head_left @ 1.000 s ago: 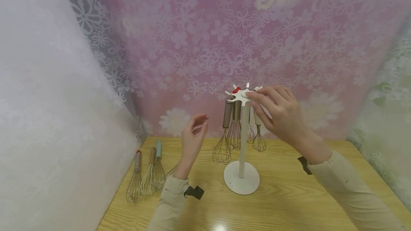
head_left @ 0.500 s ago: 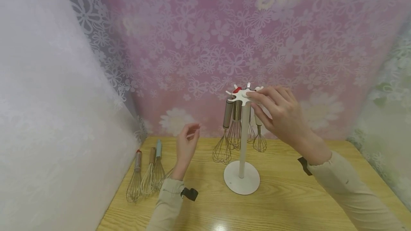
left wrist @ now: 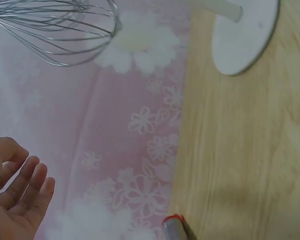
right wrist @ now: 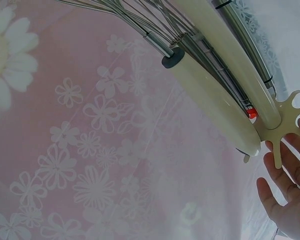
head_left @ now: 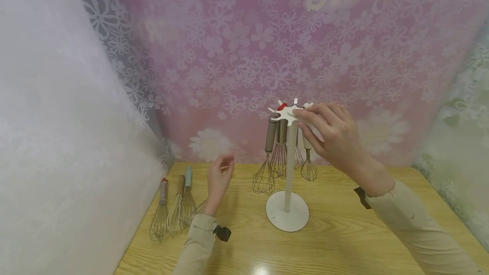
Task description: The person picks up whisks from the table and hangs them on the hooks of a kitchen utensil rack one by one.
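My right hand [head_left: 336, 137] pinches the top of a white whisk stand [head_left: 289, 173], index fingertip on its centre and thumb just below the hooked top plate. In the right wrist view the fingers [right wrist: 290, 175] reach around that plate [right wrist: 285, 125]. Several whisks hang from the hooks, among them a metal-handled whisk [head_left: 271, 137], one with a red tip [head_left: 282, 133], and a cream-handled whisk [right wrist: 215, 100]. My left hand [head_left: 219, 181] hovers left of the stand, fingers loosely bent, holding nothing.
On the wooden table's [head_left: 336, 241] left side lie a red-tipped whisk [head_left: 163, 194], a wooden-handled whisk [head_left: 181, 186] and a light-blue-handled whisk [head_left: 188, 179]. Wires of another whisk [head_left: 200, 206] show beside the left forearm. A flowered pink backdrop [head_left: 244, 67] rises behind.
My left hand has moved left and down, away from the hanging whisks towards the whisks lying on the table. The right hand stays at the stand's top.
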Tool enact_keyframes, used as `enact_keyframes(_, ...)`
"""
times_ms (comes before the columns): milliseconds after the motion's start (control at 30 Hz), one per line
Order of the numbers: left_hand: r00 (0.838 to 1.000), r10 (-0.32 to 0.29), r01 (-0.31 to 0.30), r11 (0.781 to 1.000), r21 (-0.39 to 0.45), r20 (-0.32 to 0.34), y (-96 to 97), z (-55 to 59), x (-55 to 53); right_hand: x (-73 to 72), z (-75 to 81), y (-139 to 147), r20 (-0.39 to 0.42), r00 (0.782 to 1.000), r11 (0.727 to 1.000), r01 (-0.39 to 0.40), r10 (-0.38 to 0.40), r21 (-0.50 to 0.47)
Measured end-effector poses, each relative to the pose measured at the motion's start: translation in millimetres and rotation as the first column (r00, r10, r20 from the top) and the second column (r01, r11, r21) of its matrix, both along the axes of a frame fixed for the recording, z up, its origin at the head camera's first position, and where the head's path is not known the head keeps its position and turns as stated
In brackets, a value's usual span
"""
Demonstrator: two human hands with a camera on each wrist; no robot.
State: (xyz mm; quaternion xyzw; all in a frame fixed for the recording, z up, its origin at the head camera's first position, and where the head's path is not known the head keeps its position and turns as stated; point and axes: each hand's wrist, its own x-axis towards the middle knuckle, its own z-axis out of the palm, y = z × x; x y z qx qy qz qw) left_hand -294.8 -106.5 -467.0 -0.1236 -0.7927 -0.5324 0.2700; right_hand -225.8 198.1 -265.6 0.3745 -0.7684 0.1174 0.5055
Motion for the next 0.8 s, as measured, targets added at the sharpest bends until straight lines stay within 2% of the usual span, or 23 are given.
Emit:
enact_keyframes(200, 0.999, 0.020, -0.018, 0.998, -0.067, 0.025, -4.8, -16.6, -3.1, 0.5, 0.4, 0.0, -0.005, 1.000, 1.000, 0.002, -0.002, 0.005)
enact_keyframes(400, 0.993, 0.072, -0.057, 0.988, -0.143, 0.098, -9.5, -31.2, -3.9, 0.7, 0.4, 0.1, -0.009, 1.000, 1.000, 0.000, 0.000, 0.007)
enact_keyframes(633, 0.983, 0.133, -0.095, 0.960, -0.264, 0.130, -16.1, -45.3, -7.9, 0.8, 0.4, -0.1, -0.012, 1.000, 1.000, -0.007, 0.007, 0.009)
enact_keyframes(800, 0.976, 0.139, -0.079, 0.944, -0.320, 0.169, -22.1, -52.1, -14.4, 1.9, 0.5, 0.4, 0.001, 1.000, 1.000, 0.005, -0.005, 0.018)
